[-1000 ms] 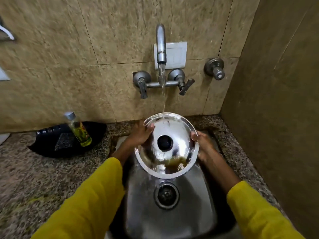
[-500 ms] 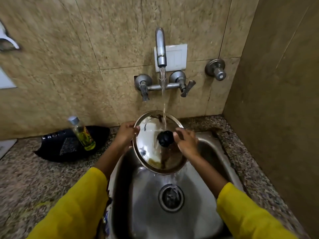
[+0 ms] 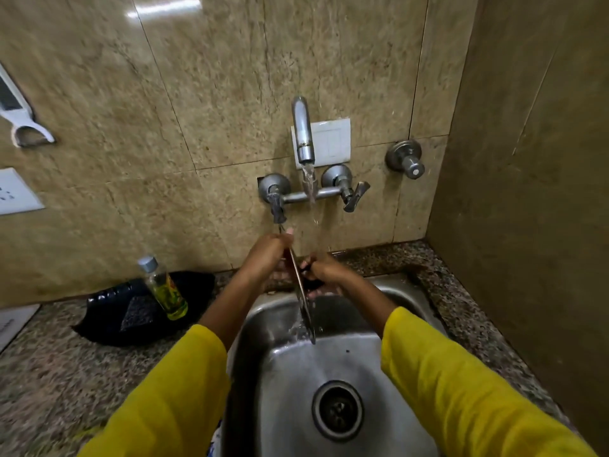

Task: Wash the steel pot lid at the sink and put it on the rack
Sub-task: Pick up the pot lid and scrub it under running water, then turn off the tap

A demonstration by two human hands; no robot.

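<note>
Over the back half of the steel sink [image 3: 408, 291] we are holding the steel pot lid [image 3: 301, 298] on edge, so that it is showing to us only as a thin, slanted line running from our hands down toward the basin. Our left hand [image 3: 268, 255] is gripping the lid's upper rim, with the fingers wrapping over its far side and the thumb tip pointing up near the wall. Our right hand [image 3: 324, 272] is closing around the black knob [image 3: 311, 284] on the lid's right face, just beside the left hand. Water is pouring from the tap [image 3: 303, 133] on the wall, falling between our hands, and running off the lid's lower edge into the basin above the drain [image 3: 337, 411]. Both yellow sleeves [image 3: 171, 394] are reaching in from the near edge of the counter [image 3: 49, 367]. At the back edge of the counter, left of the sink, a small bottle [image 3: 163, 288] of yellow liquid is leaning against a black pouch [image 3: 108, 315] that is lying flat by the wall. A white switch plate [image 3: 333, 143] is sitting behind the tap, and a separate round valve [image 3: 405, 159] is sticking out of the wall to its right. We cannot see a rack from this view.
</note>
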